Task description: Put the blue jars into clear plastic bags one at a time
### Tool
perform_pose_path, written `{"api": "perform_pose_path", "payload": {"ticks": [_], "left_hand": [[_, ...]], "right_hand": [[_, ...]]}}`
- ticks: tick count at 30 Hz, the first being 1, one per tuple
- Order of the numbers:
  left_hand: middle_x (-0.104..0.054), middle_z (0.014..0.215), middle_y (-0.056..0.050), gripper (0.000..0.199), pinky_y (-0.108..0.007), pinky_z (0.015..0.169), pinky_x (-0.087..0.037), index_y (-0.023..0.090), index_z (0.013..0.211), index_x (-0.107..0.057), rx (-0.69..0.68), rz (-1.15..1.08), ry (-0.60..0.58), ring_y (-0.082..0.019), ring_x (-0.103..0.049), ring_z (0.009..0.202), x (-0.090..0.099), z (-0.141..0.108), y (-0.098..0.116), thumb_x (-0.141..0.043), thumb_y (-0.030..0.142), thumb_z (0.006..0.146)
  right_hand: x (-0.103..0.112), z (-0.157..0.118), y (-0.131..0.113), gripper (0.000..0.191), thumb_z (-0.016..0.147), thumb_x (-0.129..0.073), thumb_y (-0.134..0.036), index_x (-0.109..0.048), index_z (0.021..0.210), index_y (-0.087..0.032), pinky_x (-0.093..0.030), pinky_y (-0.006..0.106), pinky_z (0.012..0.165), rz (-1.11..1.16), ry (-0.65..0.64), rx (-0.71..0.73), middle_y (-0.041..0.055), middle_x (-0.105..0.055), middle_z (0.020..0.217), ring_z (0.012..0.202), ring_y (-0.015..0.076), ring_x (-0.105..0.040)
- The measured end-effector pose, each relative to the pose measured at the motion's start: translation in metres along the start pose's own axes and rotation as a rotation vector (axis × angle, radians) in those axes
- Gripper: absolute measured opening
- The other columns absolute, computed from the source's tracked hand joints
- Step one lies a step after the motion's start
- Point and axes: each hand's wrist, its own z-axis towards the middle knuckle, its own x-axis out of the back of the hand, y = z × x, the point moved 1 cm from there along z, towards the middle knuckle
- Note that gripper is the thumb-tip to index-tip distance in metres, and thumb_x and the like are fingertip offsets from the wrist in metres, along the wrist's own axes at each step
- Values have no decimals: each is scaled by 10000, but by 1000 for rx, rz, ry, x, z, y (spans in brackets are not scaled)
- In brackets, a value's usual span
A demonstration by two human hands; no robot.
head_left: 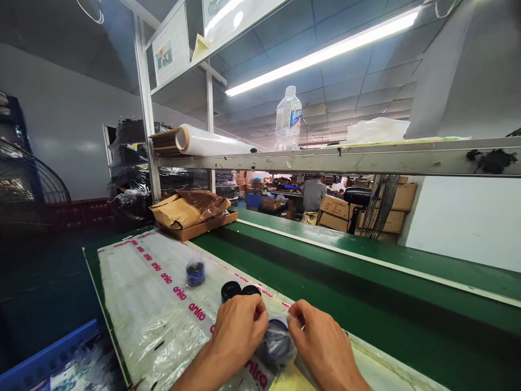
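My left hand (236, 329) and my right hand (321, 343) together pinch a small clear plastic bag (277, 341) with a dark round item inside, held just above the work surface near its front edge. Two black round caps (240, 290) lie on the surface just beyond my left hand. Farther back sits another bagged blue-black round item (195, 271). All rest on a stack of clear bags printed "anko" (142, 293) in pink.
A green conveyor belt (345, 282) runs to the right of the bags. A cardboard tray with crumpled brown paper (191, 213) stands at the back. Overhead shelf (325, 160) carries a film roll (207, 142) and a water bottle (288, 119). Blue crate (52, 358) at lower left. A person stands far back.
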Motion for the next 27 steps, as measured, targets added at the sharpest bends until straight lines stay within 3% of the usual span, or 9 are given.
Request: {"api": "perform_pose_path", "payload": {"ticks": [6, 12, 14, 19, 21, 23, 25, 27], "left_hand": [[-761, 959, -15, 289, -294, 763, -467, 245, 981, -707, -112, -53, 56, -216, -721, 903, -4, -7, -5, -424, 199, 1009], [-731, 1020, 5, 243, -301, 800, -521, 274, 1091, -661, -159, -170, 120, -193, -707, 905, -7, -11, -11, -431, 243, 1022], [-701, 1092, -10, 197, -317, 808, -540, 278, 1125, -638, -217, -204, 110, -201, -702, 919, -7, -14, -10, -480, 280, 1008], [-448, 1530, -77, 253, -456, 1003, -498, 266, 1067, -658, -343, -131, 3, -325, -546, 1301, -8, -17, -12, -657, 147, 844], [-580, 1397, -69, 181, -430, 973, -493, 242, 951, -676, -319, -182, -32, -302, -600, 1209, -10, -16, -15, -637, 106, 838], [-709, 1056, -27, 139, -351, 863, -493, 228, 867, -678, -275, -283, -36, -237, -660, 980, -10, -13, -16, -624, 101, 843], [-696, 844, 11, 125, -291, 760, -466, 217, 820, -674, -224, -364, -18, -192, -644, 825, -11, -10, -15, -634, 99, 820], [-689, 805, 27, 135, -255, 702, -448, 211, 798, -671, -190, -411, -3, -158, -632, 765, -11, -8, -11, -620, 87, 804]], "right_hand": [[4, -1, -3, 328, 1016, -434, -225, -730, 884, -274, -400, 338, 624, -14, 9, 69, 39, -798, 883, 865, 324, -746], [7, -1, 2, 309, 1029, -417, -239, -717, 1066, -303, -509, 349, 693, 30, 69, 103, -6, -790, 961, 890, 273, -749], [6, -3, 3, 298, 1028, -406, -264, -696, 1095, -293, -535, 360, 726, 40, 87, 127, 2, -765, 1068, 895, 255, -742], [6, -7, 4, 306, 1000, -410, -305, -696, 1100, -267, -538, 450, 921, 44, 225, 300, 86, -575, 1424, 1252, 308, -577], [4, -7, 5, 252, 923, -554, -292, -709, 1120, -260, -516, 505, 974, 7, 180, 366, 114, -525, 1487, 1344, 354, -489], [0, -7, 7, 315, 819, -685, -227, -716, 1132, -251, -517, 520, 969, -43, 75, 347, 131, -556, 1462, 1296, 375, -535], [-3, -7, 9, 288, 816, -689, -164, -728, 1087, -255, -553, 458, 882, -67, 17, 307, 106, -685, 1281, 1128, 333, -651], [-4, -6, 11, 215, 906, -587, -141, -732, 1009, -262, -549, 387, 797, -69, 15, 295, 55, -747, 1056, 973, 276, -696]]}}
